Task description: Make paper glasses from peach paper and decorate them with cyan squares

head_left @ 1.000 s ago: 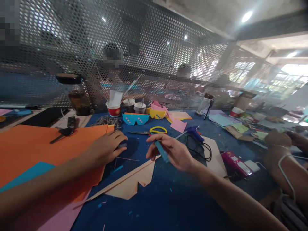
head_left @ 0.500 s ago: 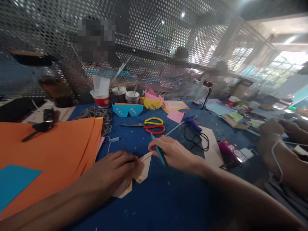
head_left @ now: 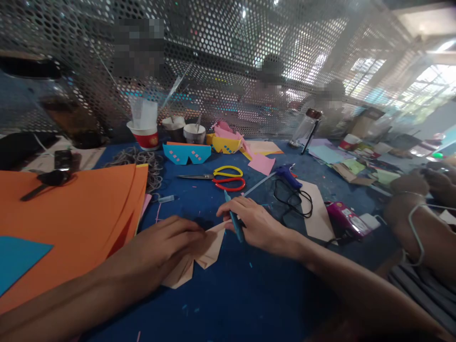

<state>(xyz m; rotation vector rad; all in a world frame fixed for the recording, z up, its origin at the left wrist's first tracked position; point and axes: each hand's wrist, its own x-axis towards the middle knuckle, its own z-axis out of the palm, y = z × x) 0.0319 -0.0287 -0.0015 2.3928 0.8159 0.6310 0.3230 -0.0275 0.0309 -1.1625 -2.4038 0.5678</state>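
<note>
A folded peach paper shape (head_left: pixel 199 254) lies on the blue table (head_left: pixel 249 304) in front of me. My left hand (head_left: pixel 167 244) lies flat on its left part, fingers stretched out and pressing it down. My right hand (head_left: pixel 254 223) is closed around a blue pen (head_left: pixel 234 222), held slanted, with the pen's lower end near the paper's right tip. The fingers of this hand touch the paper's upper right corner.
A stack of orange sheets (head_left: pixel 71 213) with a teal sheet (head_left: pixel 17 259) covers the left. Yellow and red scissors (head_left: pixel 221 178), a blue glue gun (head_left: pixel 287 175) with black cord, teal paper glasses (head_left: pixel 187 153), cups (head_left: pixel 144 135) and a mesh screen stand behind. Another person's arms (head_left: pixel 416 223) rest at right.
My left hand left the orange sheets and came down onto the peach paper, which was pulled closer. My right hand with the pen lowered to the paper's right tip. The view shifted left.
</note>
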